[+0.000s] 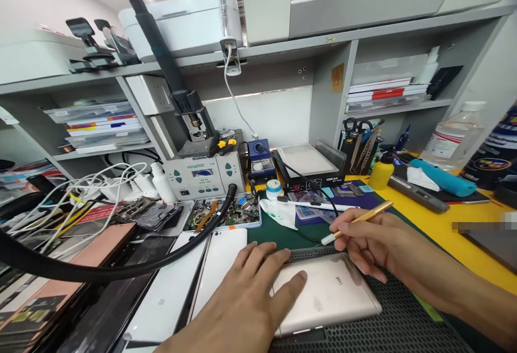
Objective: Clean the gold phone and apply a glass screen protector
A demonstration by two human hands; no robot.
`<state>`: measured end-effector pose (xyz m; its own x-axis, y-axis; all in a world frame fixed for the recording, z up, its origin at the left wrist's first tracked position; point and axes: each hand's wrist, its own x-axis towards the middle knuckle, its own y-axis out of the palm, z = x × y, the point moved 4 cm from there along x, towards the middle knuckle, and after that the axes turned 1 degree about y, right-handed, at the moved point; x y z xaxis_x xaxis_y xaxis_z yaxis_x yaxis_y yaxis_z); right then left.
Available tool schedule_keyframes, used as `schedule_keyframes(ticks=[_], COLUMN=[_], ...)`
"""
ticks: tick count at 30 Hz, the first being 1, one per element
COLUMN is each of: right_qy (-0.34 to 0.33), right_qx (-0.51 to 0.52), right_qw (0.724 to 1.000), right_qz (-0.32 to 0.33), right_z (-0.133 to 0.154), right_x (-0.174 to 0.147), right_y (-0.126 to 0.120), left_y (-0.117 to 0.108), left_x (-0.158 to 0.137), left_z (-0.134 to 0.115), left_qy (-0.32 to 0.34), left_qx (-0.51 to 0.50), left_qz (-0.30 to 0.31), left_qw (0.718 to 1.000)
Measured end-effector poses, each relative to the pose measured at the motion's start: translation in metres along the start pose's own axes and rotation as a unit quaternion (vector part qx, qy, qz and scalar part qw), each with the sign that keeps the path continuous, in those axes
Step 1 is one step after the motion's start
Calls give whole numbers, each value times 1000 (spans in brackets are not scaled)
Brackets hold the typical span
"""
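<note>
Closest to the camera is the left hand (242, 304), lying flat with its fingers spread out and pressing down on a gold phone (327, 296), not gripping anything. That phone lies face down on a dark mat with little holes (404, 326), right in front of the person. On the other side, the right hand (371, 248) pinches a thin gold tool (357, 219) between its thumb and fingers, with the white tip pointing left, just above the top edge of the phone. Two white phones (194, 283) lie side by side just to the left of the gold one, also face down. A thick black hose (121, 272) bends across them and runs up to a grey machine with buttons (204, 175) at the back of the desk. Between that machine and the white phones sits a tray of tiny parts (224, 214). White cables (81, 191) lie in a messy heap on the left. Farther back, near the middle, there is a flat black box with a white top (307, 164), and a small blue box (258, 159) beside it. On the right stand a little yellow bottle (382, 171), a cup of scissors and tools (361, 145), and a big clear bottle (454, 137) on the yellow table (428, 223)
</note>
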<state>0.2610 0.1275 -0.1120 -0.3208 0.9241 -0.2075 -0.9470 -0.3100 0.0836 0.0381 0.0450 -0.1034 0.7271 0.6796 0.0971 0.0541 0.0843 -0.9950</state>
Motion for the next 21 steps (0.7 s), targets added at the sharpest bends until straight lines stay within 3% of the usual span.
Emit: schedule_keyframes(ticks=[4, 9, 16, 21], right_qy=[7, 38, 77, 99], right_qx=[10, 37, 11, -8], right_qw=[1000, 998, 989, 986], right_qz=[-4, 18, 126, 134], right_z=[-3, -12, -12, -17], right_x=[0, -10, -24, -24], right_y=[1, -2, 1, -2], left_y=[13, 19, 27, 29], left_x=[9, 13, 4, -1], left_z=[-2, -2, -3, -1], left_qy=[43, 43, 27, 46], left_qx=[61, 96, 53, 49], left_qz=[-56, -123, -221, -205], left_qw=[996, 987, 974, 976])
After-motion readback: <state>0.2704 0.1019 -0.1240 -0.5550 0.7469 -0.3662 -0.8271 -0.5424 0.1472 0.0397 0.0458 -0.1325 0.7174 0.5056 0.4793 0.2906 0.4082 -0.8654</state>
